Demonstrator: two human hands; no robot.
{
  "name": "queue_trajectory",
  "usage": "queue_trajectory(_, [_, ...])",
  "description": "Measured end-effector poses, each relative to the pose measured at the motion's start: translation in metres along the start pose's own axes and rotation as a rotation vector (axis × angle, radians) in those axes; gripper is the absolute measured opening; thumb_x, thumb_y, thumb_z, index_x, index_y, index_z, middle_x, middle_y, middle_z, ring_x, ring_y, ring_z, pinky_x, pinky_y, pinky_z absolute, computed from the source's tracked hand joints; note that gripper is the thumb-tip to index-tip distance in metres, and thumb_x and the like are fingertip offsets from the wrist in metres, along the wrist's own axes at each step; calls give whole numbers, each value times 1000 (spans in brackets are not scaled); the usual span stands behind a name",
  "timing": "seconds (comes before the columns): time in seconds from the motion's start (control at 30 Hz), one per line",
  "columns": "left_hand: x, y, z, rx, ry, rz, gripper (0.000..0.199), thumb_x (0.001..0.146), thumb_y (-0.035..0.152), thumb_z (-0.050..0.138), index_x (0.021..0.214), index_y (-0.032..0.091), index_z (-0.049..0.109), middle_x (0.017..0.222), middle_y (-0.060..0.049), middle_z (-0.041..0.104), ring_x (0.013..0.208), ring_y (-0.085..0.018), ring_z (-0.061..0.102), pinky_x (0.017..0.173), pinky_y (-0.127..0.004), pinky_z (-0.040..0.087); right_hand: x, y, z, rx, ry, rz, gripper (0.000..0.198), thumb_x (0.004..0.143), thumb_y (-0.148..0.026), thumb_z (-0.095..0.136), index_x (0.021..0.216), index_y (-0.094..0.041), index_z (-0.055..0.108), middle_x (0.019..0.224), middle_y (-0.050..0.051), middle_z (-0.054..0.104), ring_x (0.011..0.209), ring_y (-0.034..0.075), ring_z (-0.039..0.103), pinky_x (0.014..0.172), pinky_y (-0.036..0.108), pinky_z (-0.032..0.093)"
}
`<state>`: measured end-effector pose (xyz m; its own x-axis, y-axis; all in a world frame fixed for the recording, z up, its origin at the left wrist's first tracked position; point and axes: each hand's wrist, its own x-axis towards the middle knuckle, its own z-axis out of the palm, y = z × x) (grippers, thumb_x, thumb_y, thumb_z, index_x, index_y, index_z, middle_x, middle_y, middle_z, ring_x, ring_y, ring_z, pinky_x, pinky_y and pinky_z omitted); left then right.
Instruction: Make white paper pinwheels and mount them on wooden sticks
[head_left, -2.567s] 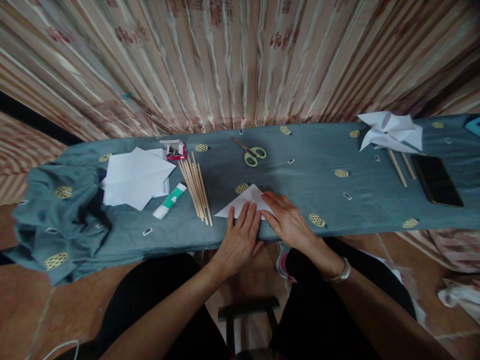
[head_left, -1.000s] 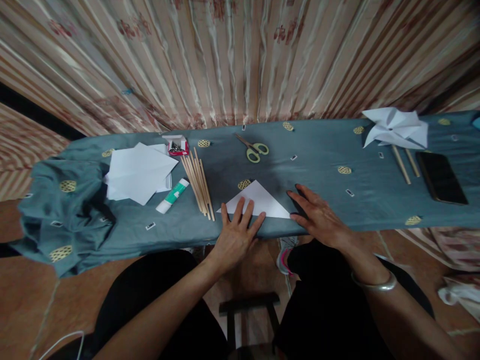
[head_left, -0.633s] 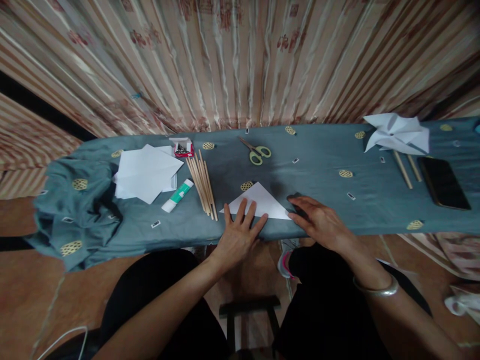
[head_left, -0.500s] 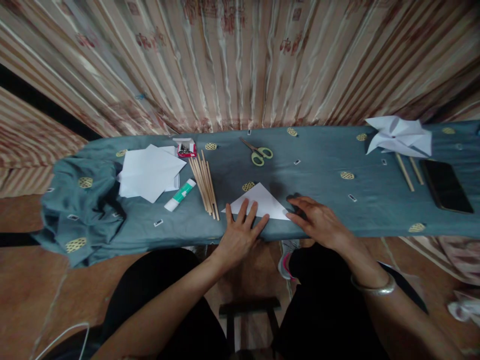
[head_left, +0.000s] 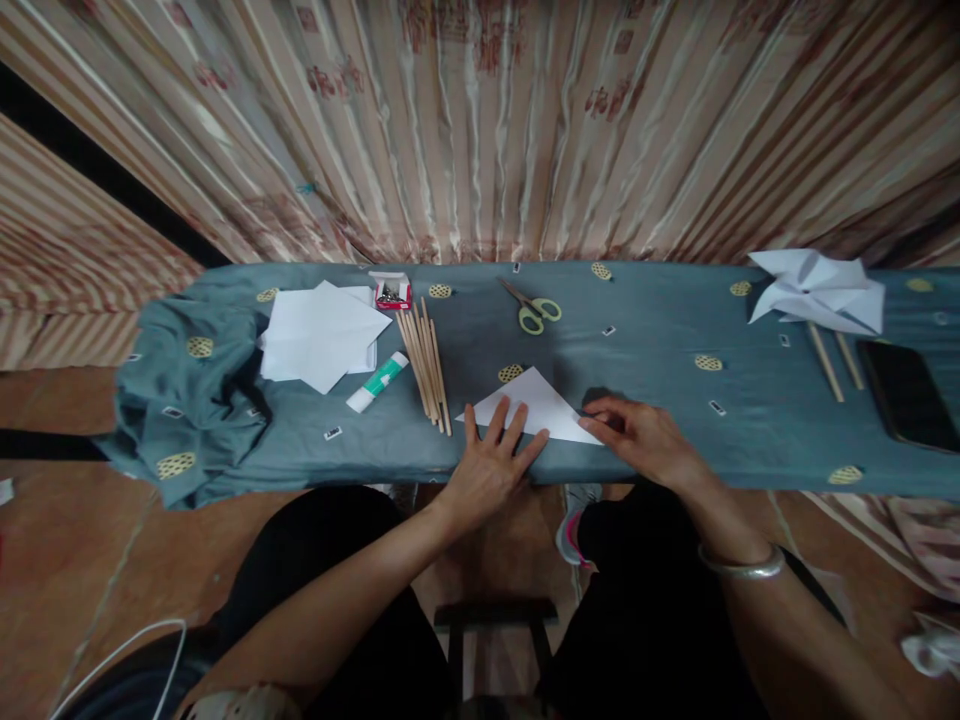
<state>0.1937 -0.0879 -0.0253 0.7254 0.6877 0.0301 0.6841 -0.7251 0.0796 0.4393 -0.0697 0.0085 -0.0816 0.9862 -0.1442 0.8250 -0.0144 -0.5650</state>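
Observation:
A white sheet of paper (head_left: 534, 392), folded into a triangle, lies near the front edge of the cloth-covered table. My left hand (head_left: 491, 460) rests flat on its lower part with the fingers spread. At the triangle's right side, my right hand (head_left: 637, 432) has its thumb and forefinger brought together on the paper's edge; the other fingers are curled beneath. Just left of the triangle lie several thin wooden sticks (head_left: 426, 365). Beyond it are scissors (head_left: 532, 308) with light green handles.
White paper sheets (head_left: 315, 335), a glue stick (head_left: 377, 383) and a small red-and-white box of metal pins (head_left: 391, 292) lie on the left. A paper pinwheel (head_left: 821, 290), two sticks (head_left: 826, 362) and a black phone (head_left: 907, 393) are on the right. A striped curtain (head_left: 480, 130) hangs behind the table.
My right thumb and forefinger have closed in on the paper's right edge. My left hand stays spread on the triangle. The whole view has shifted slightly.

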Motion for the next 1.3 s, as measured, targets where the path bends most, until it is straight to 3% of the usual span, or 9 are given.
queue_trajectory(0.27, [0,0,-2,-27,4,6,62,91,35,59,148,23,37,156,-22,34,146,-46,25,104,-80,24,0,-4,-1,155,-116,8,51,85,-60,51,55,-19,58,49,-2,51,48,11,45,47,25,31])
queue_trajectory(0.33, [0,0,-2,-29,6,7,61,92,33,58,148,23,37,157,-22,34,146,-46,25,103,-80,24,-2,-10,1,168,-81,0,44,85,-56,54,64,-19,64,53,-1,57,49,12,48,48,24,34])
queue_trajectory(0.4, [0,0,-1,-31,7,9,61,92,34,57,148,23,37,157,-22,33,146,-46,25,103,-81,25,-5,-18,2,169,-2,2,34,84,-48,57,87,-17,71,61,0,65,50,13,51,49,25,38])
queue_trajectory(0.53, [0,0,2,-34,14,16,64,92,36,57,150,23,34,157,-22,33,146,-46,25,104,-80,24,-11,-36,0,141,36,-71,43,86,-39,55,121,-15,64,66,0,67,43,11,49,48,25,40])
queue_trajectory(0.67, [0,-1,3,-38,12,19,67,91,37,59,151,22,32,158,-22,31,146,-47,23,104,-81,23,-12,-46,-3,125,-46,-161,39,89,-46,52,109,-17,71,69,2,66,45,12,53,49,26,42])
queue_trajectory(0.77, [-1,0,2,-41,3,19,68,91,36,59,152,22,30,158,-23,31,146,-47,23,104,-81,23,-10,-47,-3,161,-82,-172,39,92,-47,49,108,-19,71,78,5,72,60,16,65,56,27,48])
queue_trajectory(0.87, [-1,0,0,-33,-2,24,67,91,35,58,151,21,32,158,-23,31,146,-47,24,103,-81,23,-5,-45,-1,241,-118,-215,32,93,-38,48,109,-21,69,92,6,76,83,21,72,73,31,53])
queue_trajectory(0.97, [-1,1,0,-28,3,20,65,91,35,59,149,18,35,157,-23,33,145,-47,25,103,-81,25,1,-43,5,257,-108,-259,28,91,-29,49,110,-19,68,90,5,76,82,20,72,75,31,54])
queue_trajectory(1.3, [-2,-2,4,-41,26,31,59,94,32,53,148,17,36,158,-21,32,146,-44,26,105,-79,25,11,-66,22,-412,126,-422,24,93,-18,51,90,-18,75,92,12,76,86,29,64,78,40,51])
